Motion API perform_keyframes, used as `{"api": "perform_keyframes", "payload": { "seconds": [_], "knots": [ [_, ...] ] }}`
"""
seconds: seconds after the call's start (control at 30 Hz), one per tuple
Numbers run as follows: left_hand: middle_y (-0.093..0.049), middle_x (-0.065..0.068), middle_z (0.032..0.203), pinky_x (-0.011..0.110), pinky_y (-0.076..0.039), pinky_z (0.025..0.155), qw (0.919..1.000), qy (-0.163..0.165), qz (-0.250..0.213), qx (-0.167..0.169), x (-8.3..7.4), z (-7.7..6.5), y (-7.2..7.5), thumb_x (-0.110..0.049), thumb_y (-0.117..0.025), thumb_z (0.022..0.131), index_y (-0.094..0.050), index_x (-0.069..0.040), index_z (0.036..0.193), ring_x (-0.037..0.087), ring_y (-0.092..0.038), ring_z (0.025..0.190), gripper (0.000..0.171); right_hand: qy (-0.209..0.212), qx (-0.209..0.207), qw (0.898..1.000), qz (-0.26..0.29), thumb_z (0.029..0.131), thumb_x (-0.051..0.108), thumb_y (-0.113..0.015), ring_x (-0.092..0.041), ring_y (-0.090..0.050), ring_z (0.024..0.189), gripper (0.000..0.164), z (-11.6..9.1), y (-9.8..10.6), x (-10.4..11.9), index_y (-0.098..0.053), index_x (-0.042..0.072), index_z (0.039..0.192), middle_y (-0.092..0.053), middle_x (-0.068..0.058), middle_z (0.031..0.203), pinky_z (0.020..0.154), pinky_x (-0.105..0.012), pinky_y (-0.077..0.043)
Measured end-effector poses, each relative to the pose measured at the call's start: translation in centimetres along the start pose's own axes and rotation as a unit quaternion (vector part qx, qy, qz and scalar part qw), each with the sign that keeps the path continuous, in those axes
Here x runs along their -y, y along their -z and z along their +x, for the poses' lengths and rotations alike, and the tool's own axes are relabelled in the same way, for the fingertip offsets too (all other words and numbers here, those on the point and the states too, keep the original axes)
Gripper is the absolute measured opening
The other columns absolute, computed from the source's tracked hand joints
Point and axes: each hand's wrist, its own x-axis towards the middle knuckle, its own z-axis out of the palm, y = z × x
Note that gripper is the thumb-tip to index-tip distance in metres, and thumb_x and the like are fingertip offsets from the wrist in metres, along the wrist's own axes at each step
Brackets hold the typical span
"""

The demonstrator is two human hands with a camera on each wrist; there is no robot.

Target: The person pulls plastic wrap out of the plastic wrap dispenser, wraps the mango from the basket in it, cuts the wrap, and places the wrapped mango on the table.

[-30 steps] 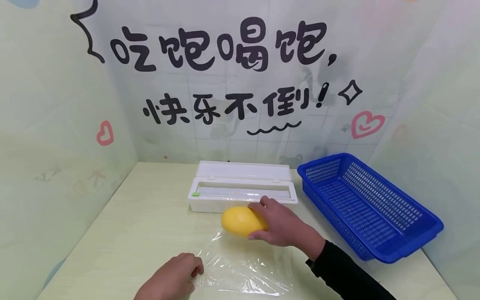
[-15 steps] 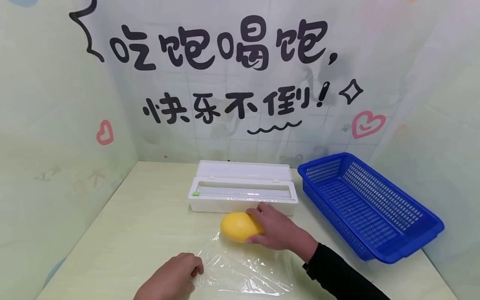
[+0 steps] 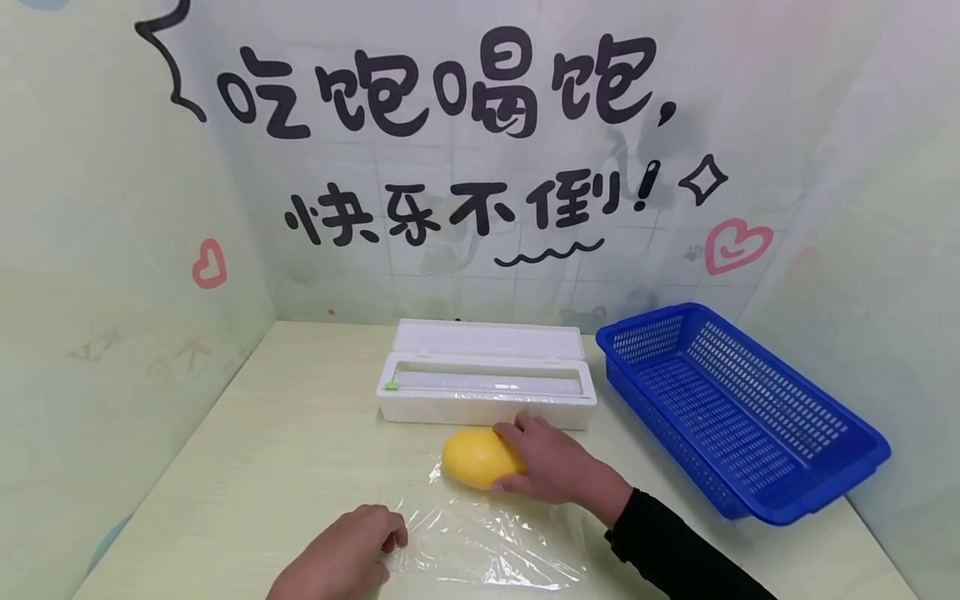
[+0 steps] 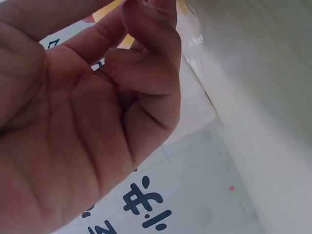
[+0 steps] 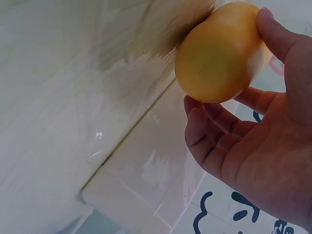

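Observation:
My right hand [image 3: 558, 461] holds a smooth yellow mango [image 3: 480, 458], thumb on one side and fingers on the other. In the right wrist view the mango [image 5: 219, 53] is right down by the film-covered table, its far end out of sight. A sheet of clear plastic wrap [image 3: 487, 546] lies spread on the table, running back over the front of a white cling film dispenser [image 3: 480, 410]. At the near left corner of the sheet, my left hand [image 3: 345, 550] pinches the wrap with curled fingers; the left wrist view [image 4: 97, 107] hides the pinched edge.
Behind the mango the dispenser's lid [image 3: 487, 340] stands raised, with a green slider [image 3: 392, 387] at its left end. A blue perforated basket [image 3: 675, 417] sits to the right. Printed curtains [image 3: 480, 292] enclose the back and sides of the table.
The right hand has lowered the mango slightly and brought it nearer, onto or just above the wrap. The left hand has stayed at the sheet's corner.

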Motion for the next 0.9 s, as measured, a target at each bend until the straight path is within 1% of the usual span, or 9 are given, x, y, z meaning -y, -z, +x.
{"api": "perform_keyframes", "payload": {
  "seconds": [0.1,0.2,0.33,0.5,0.57,0.77,0.83,0.9],
  "knots": [
    [-0.055,-0.008,0.085,0.028,-0.045,0.070,0.9999,-0.002,0.002,-0.010,0.0,-0.1,0.0,0.009,-0.066,0.068,-0.069,-0.018,0.095,0.008,-0.049,0.079,0.038,-0.009,0.008,1.000,0.011,0.083,0.051,-0.078,-0.014,-0.046,0.085,0.069,0.0,0.2,0.1,-0.055,0.011,0.135,-0.050,-0.003,0.101,0.070,-0.026,-0.043],
    [-0.053,-0.008,0.084,0.027,-0.044,0.069,0.9999,-0.006,0.002,-0.013,0.1,-0.3,0.0,0.009,-0.067,0.069,-0.068,-0.021,0.097,0.008,-0.048,0.079,0.041,-0.014,0.012,1.000,0.012,0.083,0.051,-0.078,-0.014,-0.046,0.084,0.070,0.0,0.3,0.1,-0.055,0.011,0.136,-0.050,-0.003,0.101,0.070,-0.026,-0.043],
    [-0.051,-0.009,0.079,0.025,-0.043,0.067,0.9999,-0.014,0.001,-0.006,0.2,-0.2,-0.1,0.010,-0.064,0.071,-0.068,-0.021,0.098,0.005,-0.047,0.076,0.042,-0.014,0.009,1.000,0.008,0.083,0.052,-0.078,-0.014,-0.045,0.083,0.070,-0.1,0.2,0.0,-0.055,0.011,0.135,-0.050,-0.003,0.100,0.070,-0.026,-0.042],
    [-0.051,-0.012,0.074,0.024,-0.043,0.066,0.9998,-0.021,0.001,-0.004,0.2,-0.1,-0.2,0.012,-0.061,0.074,-0.070,-0.019,0.097,0.004,-0.047,0.074,0.040,-0.011,0.002,1.000,0.002,0.082,0.053,-0.078,-0.014,-0.045,0.083,0.071,-0.1,-0.1,-0.2,-0.055,0.012,0.135,-0.050,-0.003,0.100,0.069,-0.025,-0.042],
    [-0.051,-0.012,0.073,0.024,-0.044,0.067,0.9995,-0.026,0.013,-0.011,0.1,-0.1,-0.1,0.011,-0.061,0.075,-0.070,-0.019,0.097,0.004,-0.047,0.074,0.039,-0.013,0.002,1.000,0.004,0.083,0.054,-0.077,-0.014,-0.045,0.083,0.071,-0.1,-0.2,-0.2,-0.055,0.012,0.136,-0.049,-0.003,0.100,0.069,-0.025,-0.041],
    [-0.055,-0.014,0.075,0.026,-0.047,0.069,0.9969,-0.026,0.056,-0.048,-0.3,-0.2,0.4,0.009,-0.056,0.076,-0.071,-0.018,0.090,0.003,-0.051,0.074,0.033,-0.025,0.002,0.999,0.022,0.084,0.054,-0.076,-0.013,-0.045,0.080,0.071,-0.2,-0.2,-0.2,-0.053,0.014,0.137,-0.048,-0.002,0.101,0.068,-0.025,-0.041],
    [-0.056,-0.015,0.076,0.025,-0.047,0.068,0.9940,-0.044,0.073,-0.069,-0.5,-0.3,0.7,0.007,-0.059,0.077,-0.069,-0.018,0.085,0.003,-0.051,0.073,0.029,-0.028,0.002,0.999,0.027,0.084,0.054,-0.076,-0.013,-0.046,0.078,0.071,-0.2,-0.3,-0.1,-0.053,0.015,0.138,-0.048,-0.003,0.102,0.067,-0.026,-0.042],
    [-0.054,-0.015,0.076,0.025,-0.047,0.066,0.9879,-0.074,0.095,-0.097,-0.8,-0.3,1.1,0.006,-0.065,0.078,-0.067,-0.019,0.081,0.003,-0.050,0.071,0.025,-0.032,0.004,0.999,0.032,0.084,0.054,-0.076,-0.012,-0.047,0.075,0.072,-0.2,-0.3,-0.1,-0.051,0.016,0.140,-0.048,-0.003,0.102,0.066,-0.026,-0.042]
  ]
}}
